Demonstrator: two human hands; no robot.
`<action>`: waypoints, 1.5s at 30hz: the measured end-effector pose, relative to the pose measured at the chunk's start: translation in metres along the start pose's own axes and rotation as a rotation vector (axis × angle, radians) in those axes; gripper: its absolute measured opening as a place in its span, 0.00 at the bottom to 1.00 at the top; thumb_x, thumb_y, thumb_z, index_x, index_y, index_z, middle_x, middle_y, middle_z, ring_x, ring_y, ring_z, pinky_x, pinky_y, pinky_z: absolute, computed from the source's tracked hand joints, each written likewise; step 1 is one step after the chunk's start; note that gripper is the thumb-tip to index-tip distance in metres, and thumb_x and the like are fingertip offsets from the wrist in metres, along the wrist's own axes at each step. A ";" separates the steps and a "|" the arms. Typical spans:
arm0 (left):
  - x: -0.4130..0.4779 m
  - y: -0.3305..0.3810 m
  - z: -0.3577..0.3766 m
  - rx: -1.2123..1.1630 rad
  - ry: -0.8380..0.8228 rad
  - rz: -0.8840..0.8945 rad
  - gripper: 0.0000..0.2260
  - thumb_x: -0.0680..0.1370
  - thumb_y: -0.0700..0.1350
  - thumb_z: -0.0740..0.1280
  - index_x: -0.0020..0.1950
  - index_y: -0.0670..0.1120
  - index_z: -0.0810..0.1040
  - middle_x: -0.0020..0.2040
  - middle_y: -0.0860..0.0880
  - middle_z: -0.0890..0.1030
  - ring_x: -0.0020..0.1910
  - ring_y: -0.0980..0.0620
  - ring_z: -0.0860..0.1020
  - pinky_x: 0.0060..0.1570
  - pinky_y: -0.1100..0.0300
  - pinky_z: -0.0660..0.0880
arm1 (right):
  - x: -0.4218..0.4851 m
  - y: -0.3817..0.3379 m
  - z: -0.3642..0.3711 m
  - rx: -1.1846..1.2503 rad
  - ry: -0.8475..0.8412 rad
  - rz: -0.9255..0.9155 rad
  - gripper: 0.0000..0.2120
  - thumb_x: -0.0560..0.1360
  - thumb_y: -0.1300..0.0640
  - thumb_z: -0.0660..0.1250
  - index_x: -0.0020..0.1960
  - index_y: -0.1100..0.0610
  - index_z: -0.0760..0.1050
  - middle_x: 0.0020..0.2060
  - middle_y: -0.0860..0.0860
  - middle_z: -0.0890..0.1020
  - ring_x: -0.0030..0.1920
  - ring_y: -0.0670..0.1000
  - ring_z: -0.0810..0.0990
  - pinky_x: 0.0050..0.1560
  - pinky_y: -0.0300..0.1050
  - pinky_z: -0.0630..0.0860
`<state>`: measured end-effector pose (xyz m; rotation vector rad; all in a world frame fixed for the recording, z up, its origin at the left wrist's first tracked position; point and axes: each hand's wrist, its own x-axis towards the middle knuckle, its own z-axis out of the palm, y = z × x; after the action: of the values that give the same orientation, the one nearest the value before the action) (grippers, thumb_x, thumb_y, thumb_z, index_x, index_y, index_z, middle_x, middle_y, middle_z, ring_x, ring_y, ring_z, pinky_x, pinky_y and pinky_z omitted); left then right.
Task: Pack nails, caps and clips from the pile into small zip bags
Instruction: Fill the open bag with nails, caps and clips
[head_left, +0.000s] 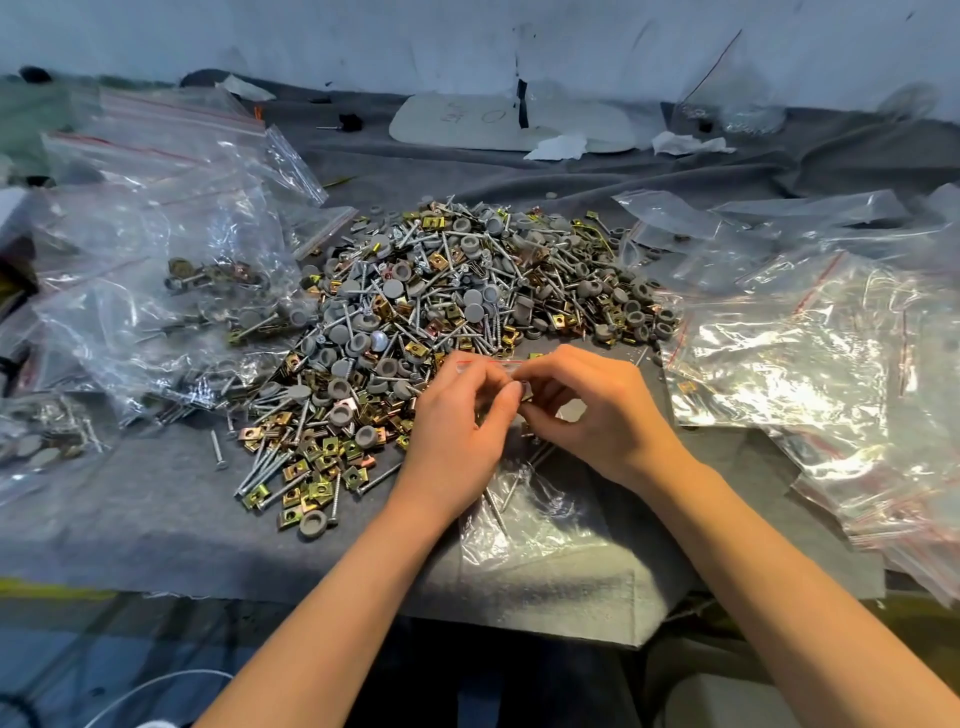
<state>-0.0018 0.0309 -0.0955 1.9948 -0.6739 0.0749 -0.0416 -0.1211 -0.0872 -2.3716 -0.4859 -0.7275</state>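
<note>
Both hands work together at the near side of the pile (441, 291), towards the front edge of the cloth-covered bench (130, 519). The left hand (457, 431) and the right hand (597, 410) each pinch the red-lined top strip of a small zip bag (535, 509) between thumb and curled fingers, their fingertips meeting in the middle. The body of the bag trails down below the hands onto the cloth, and a few nails show through its clear plastic.

The pile of nails, grey round caps and brass-coloured square clips fills the middle of the bench. Filled bags (208, 280) lie heaped by the left edge, holding the same mixed parts. A stack of flat, clear bags (779, 353) lies by the right edge. A white board (467, 119) and scraps of paper (558, 147) lie along the far edge.
</note>
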 end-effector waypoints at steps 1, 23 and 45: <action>0.000 0.000 0.000 -0.003 -0.005 0.001 0.06 0.80 0.40 0.65 0.43 0.45 0.75 0.46 0.55 0.72 0.46 0.62 0.73 0.45 0.75 0.67 | 0.000 -0.001 0.000 -0.017 -0.006 -0.010 0.12 0.67 0.70 0.74 0.50 0.65 0.80 0.40 0.53 0.82 0.36 0.47 0.79 0.40 0.40 0.78; -0.002 0.001 -0.005 -0.163 0.030 -0.042 0.05 0.79 0.40 0.66 0.43 0.46 0.77 0.48 0.49 0.77 0.45 0.64 0.75 0.45 0.75 0.70 | -0.001 0.024 -0.005 -0.197 0.163 0.186 0.08 0.71 0.69 0.71 0.50 0.66 0.81 0.45 0.58 0.83 0.43 0.55 0.83 0.48 0.43 0.79; 0.001 0.002 -0.015 -0.285 0.014 -0.043 0.12 0.77 0.39 0.69 0.51 0.57 0.76 0.48 0.59 0.81 0.49 0.62 0.80 0.53 0.62 0.77 | -0.004 -0.005 -0.025 0.447 0.277 0.433 0.11 0.73 0.69 0.69 0.45 0.53 0.79 0.37 0.50 0.83 0.38 0.48 0.82 0.43 0.39 0.78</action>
<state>0.0011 0.0426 -0.0860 1.7323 -0.5966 -0.0322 -0.0567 -0.1341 -0.0702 -1.8312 -0.0045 -0.6492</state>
